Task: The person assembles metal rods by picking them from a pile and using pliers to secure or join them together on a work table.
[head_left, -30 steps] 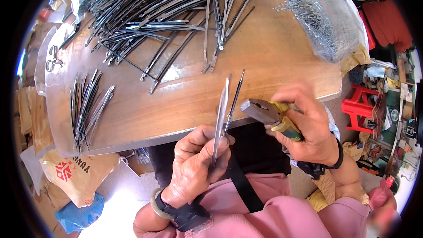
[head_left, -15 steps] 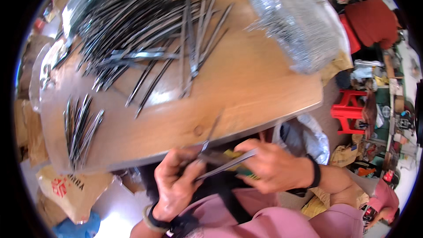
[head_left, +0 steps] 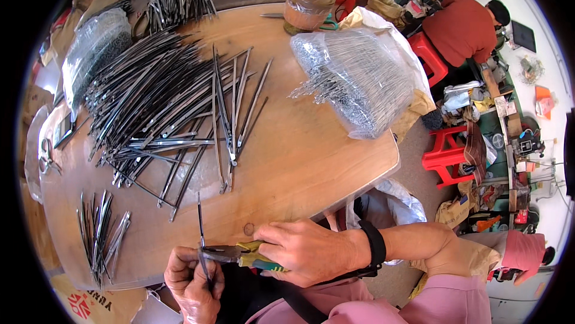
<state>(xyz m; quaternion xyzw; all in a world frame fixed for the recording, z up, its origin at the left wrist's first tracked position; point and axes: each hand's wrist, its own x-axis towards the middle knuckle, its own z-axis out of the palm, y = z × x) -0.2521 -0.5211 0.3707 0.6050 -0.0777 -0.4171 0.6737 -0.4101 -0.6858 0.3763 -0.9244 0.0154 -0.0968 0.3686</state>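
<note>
Low at the table's near edge, my left hand (head_left: pixel 193 291) pinches a thin dark metal strip (head_left: pixel 201 219) that points upward from the fingers. My right hand (head_left: pixel 314 253) is wrapped round pliers with yellow and green handles (head_left: pixel 251 258). Their metal jaws lie across the strip, just above my left fingers. Whether the jaws are fully closed on it is too small to tell. A large heap of similar dark strips (head_left: pixel 141 99) covers the table's left half. Several strips (head_left: pixel 226 120) lie apart at its right side. A smaller bunch (head_left: pixel 102 237) lies near the left edge.
A clear plastic bag of thin wires (head_left: pixel 371 84) lies on the table's right. Scissors (head_left: pixel 48 156) rest at the left rim, another filled plastic bag (head_left: pixel 96 48) behind. A brown round tub (head_left: pixel 309 6) stands at the back. Red stools (head_left: pixel 446 156) and a seated person (head_left: pixel 461 30) are to the right.
The view has swung, so more of the far table shows. The pliers have come to lie across the strip at my left hand; a strip previously slanting between both hands now stands nearly upright.
</note>
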